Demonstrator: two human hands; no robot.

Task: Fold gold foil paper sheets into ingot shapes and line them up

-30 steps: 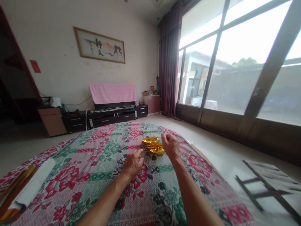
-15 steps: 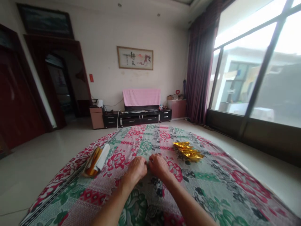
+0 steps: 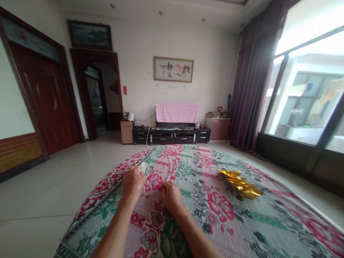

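Observation:
My left hand (image 3: pixel 133 182) is closed over a packet of gold sheets on the left of the flowered cloth. It hides most of the packet; only a piece of white wrapping (image 3: pixel 143 167) shows past the fingers. A short way to the right, my right hand (image 3: pixel 172 195) is held low over the cloth with its fingers curled together. Whatever may be between those fingertips is hidden. Farther right lies a pile of shiny folded gold foil pieces (image 3: pixel 240 184), apart from both hands.
The round table is covered by a red, green and grey flowered cloth (image 3: pixel 185 170). Beyond it stand a low black cabinet (image 3: pixel 172 138) and a pink cloth (image 3: pixel 177 113) draped over something. A window (image 3: pixel 301 93) with a purple curtain (image 3: pixel 247 79) is at the right.
My left hand has moved away from my right hand, leftward onto the packet. My right hand stays curled near the middle. The view has swung left, so the room appears farther right.

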